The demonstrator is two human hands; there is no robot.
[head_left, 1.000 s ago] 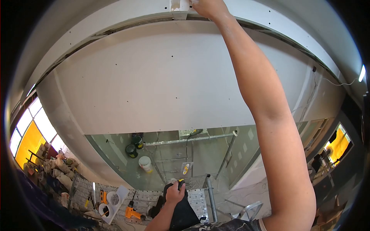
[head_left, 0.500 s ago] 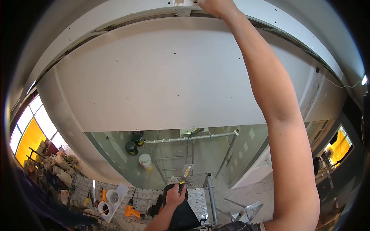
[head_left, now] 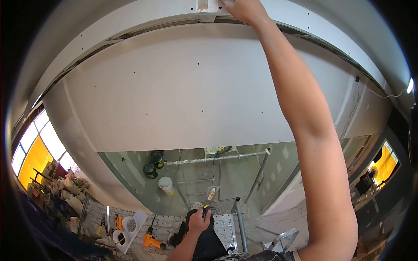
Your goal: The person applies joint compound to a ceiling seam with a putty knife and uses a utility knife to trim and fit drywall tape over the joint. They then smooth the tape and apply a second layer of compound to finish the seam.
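Observation:
My left hand (head_left: 199, 221) is low in the middle, closed around the yellow and black handle of a small tool (head_left: 205, 210) above dark cloth. Stretched up to the top edge, my right hand (head_left: 244, 9) touches the white ceiling panel (head_left: 174, 11) beside a small bracket-like block (head_left: 207, 8); its fingertips are partly cut off, and anything between them is hidden. Below that panel spreads a large white board (head_left: 174, 91) dotted with dark screw heads.
An orange drill (head_left: 151, 238) and white containers (head_left: 130, 224) lie on a perforated metal platform (head_left: 172, 220). Scaffold tubes (head_left: 241, 226), a white bucket (head_left: 166, 184) and dark buckets (head_left: 150, 170) are below. Piled sacks (head_left: 72, 189) stand left, near a window.
The view has shifted slightly, so the board and ceiling panel sit a little lower. My right arm appears slightly further left; my left hand still grips the tool.

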